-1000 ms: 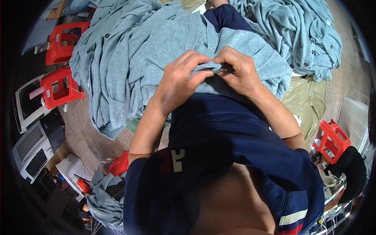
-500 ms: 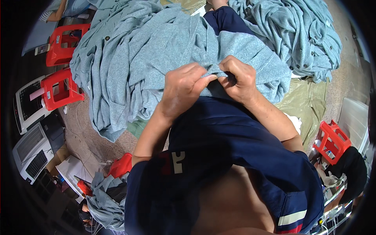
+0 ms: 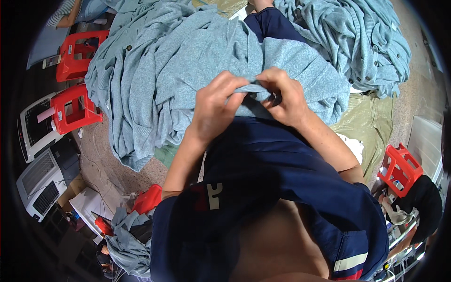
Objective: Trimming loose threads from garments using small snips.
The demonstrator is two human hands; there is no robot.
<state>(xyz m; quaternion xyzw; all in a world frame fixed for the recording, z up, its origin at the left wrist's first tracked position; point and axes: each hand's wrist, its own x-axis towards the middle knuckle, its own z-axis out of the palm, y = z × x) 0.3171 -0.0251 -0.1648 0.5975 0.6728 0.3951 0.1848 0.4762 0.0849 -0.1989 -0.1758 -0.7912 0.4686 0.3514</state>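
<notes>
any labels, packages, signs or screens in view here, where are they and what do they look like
Label tag: on the near red plastic stool at the left, small white rectangle.
Label tag: on the red stool at the lower right, small and pale.
Pink strip: lying on the white machine at the left edge, narrow and flat.
Flat device: by the far red stool, upper left; whether it is a screen cannot be told.
No signs visible.

So the thing in hand is a light blue-grey knit garment [image 3: 211, 51], soft and heathered looking. It's draped over the lap and spills away onto a heap of the same fabric. The near edge is bunched into a small fold, pinched from both sides at the middle. Rest of it lies rumpled and creased, not flat.
</notes>
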